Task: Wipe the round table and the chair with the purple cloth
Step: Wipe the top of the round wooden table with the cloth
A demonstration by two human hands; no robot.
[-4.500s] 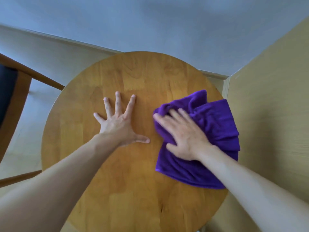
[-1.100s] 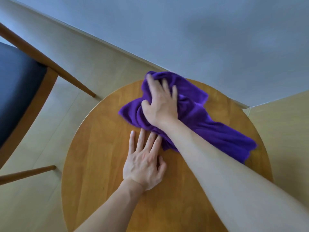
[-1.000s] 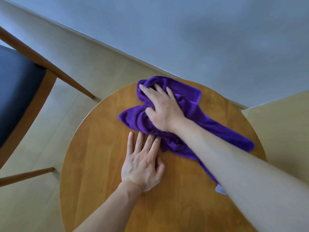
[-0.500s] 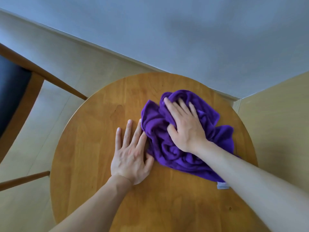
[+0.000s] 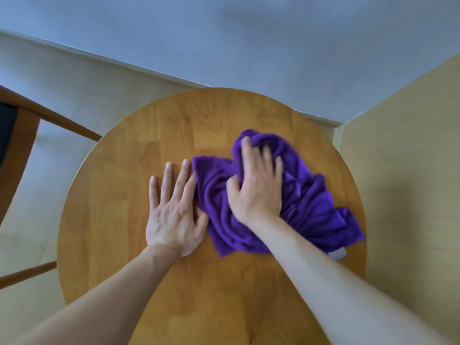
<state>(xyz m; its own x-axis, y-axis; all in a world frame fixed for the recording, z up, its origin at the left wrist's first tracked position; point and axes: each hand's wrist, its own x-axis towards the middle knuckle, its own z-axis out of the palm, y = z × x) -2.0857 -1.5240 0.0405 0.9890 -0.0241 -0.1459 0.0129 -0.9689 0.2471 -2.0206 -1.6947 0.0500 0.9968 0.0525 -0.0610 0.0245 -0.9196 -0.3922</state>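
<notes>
The round table (image 5: 119, 195) is warm brown wood. On it, the left hand (image 5: 174, 210) lies flat, fingers straight, touching the purple cloth (image 5: 311, 207). The right hand (image 5: 256, 185) presses the cloth, fingers curled into its folds – a bit blurry. The chair (image 5: 22, 145) stands left, the grey wall (image 5: 249, 41) behind. Half a second ago the cloth was more bunched – now it's spread wider.
</notes>
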